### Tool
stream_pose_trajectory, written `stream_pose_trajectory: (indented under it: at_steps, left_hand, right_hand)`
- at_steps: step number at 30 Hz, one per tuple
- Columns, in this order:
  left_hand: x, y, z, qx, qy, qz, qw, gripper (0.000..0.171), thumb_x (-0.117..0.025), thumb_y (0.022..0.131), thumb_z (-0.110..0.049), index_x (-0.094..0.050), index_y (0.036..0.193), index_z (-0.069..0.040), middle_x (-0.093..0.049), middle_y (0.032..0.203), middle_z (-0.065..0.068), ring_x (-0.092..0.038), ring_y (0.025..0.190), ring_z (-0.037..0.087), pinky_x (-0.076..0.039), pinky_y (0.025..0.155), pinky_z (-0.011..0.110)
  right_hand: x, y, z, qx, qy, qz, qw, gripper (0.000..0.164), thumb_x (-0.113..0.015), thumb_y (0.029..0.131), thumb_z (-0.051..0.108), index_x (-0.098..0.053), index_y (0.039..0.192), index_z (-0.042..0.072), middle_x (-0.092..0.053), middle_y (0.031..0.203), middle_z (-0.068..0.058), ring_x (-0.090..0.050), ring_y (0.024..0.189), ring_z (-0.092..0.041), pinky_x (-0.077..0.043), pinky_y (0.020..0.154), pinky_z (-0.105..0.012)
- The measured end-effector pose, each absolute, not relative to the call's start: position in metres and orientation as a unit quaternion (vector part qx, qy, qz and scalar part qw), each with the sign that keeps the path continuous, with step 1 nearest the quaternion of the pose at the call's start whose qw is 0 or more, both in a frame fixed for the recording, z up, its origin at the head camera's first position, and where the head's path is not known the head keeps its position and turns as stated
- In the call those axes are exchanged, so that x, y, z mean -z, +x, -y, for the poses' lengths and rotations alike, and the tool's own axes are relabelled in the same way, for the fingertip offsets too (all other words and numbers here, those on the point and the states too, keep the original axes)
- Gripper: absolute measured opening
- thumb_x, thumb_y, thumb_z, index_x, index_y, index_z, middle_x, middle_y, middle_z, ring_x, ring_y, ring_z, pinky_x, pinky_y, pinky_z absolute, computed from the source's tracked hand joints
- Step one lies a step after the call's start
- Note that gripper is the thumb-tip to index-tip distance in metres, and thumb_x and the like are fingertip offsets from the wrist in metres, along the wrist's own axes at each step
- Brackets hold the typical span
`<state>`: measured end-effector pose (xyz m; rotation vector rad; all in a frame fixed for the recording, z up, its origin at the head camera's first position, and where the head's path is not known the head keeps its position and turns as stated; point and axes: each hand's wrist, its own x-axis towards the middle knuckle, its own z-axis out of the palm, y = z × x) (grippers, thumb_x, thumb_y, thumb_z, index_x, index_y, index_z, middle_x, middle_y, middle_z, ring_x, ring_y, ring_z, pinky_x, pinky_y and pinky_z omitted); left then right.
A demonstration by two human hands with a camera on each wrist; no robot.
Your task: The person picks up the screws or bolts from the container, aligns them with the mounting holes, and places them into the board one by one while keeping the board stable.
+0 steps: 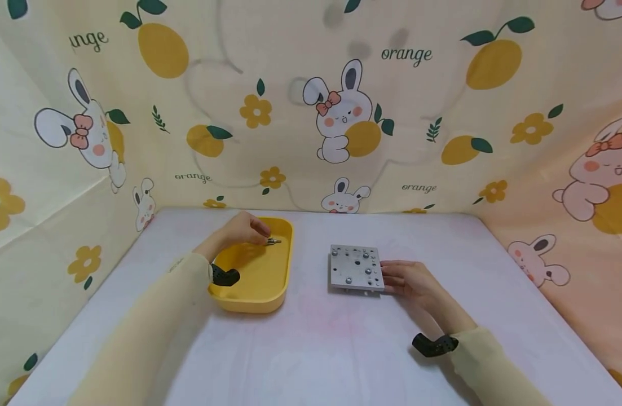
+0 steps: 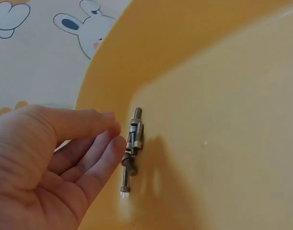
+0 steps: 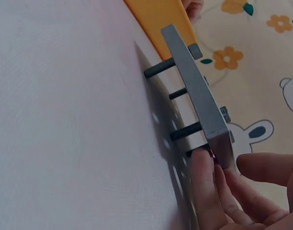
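In the head view, my left hand (image 1: 247, 228) reaches into the yellow tray (image 1: 289, 265). Its fingertips are right beside a small cluster of metal bolts (image 2: 133, 139), which overlap one another near the tray wall. Thumb and fingers are gently bent, with a gap showing between their tips. To the right, my right hand (image 1: 409, 279) grips a square metal plate (image 1: 348, 265) by its right edge, fingers reaching below it and thumb at the side. Bolt heads (image 3: 195, 51) stand on the plate's upper face, and threaded shanks (image 3: 187, 131) stick out underneath.
A white cloth surface (image 1: 311, 349) lies under the tray and plate. Behind and at both sides hangs a printed curtain (image 1: 290, 51) with rabbits and oranges. Each wrist carries a black camera mount (image 1: 435, 345).
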<state>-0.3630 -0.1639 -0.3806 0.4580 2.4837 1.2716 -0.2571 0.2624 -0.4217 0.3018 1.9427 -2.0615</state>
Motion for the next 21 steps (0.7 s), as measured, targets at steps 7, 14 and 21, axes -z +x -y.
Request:
stream_pose_trajectory:
  at_steps: [7, 14, 21]
  left_hand:
    - [0.39, -0.367, 0.161, -0.413, 0.167, -0.885, 0.137, 0.027, -0.072, 0.087, -0.002, -0.07, 0.113, 0.005, -0.071, 0.104, 0.012, -0.065, 0.095, 0.022, -0.049, 0.091, 0.037]
    - [0.398, -0.371, 0.161, -0.407, 0.149, -0.891, 0.135, 0.025, -0.071, 0.088, -0.001, -0.07, 0.112, 0.003, -0.07, 0.105, 0.012, -0.064, 0.094, 0.023, -0.05, 0.09, 0.035]
    - [0.398, -0.371, 0.161, -0.389, 0.139, -0.904, 0.113, 0.025, -0.073, 0.086, 0.0, -0.071, 0.11, 0.003, -0.07, 0.103, 0.013, -0.063, 0.094, 0.025, -0.049, 0.092, 0.038]
  right_hand:
    - [0.425, -0.258, -0.261, 0.719, 0.098, -0.672, 0.147, 0.046, -0.063, 0.096, 0.007, -0.048, 0.137, -0.009, -0.069, 0.11, -0.015, -0.068, 0.096, -0.025, -0.055, 0.081, -0.036]
    - [0.427, -0.257, -0.261, 0.718, 0.093, -0.672, 0.155, 0.044, -0.065, 0.095, 0.009, -0.051, 0.135, -0.006, -0.07, 0.108, -0.013, -0.069, 0.093, -0.023, -0.056, 0.078, -0.035]
    - [0.429, -0.26, -0.261, 0.723, 0.106, -0.666, 0.151, 0.043, -0.067, 0.094, 0.007, -0.053, 0.132, -0.005, -0.07, 0.107, -0.014, -0.07, 0.092, -0.025, -0.056, 0.077, -0.035]
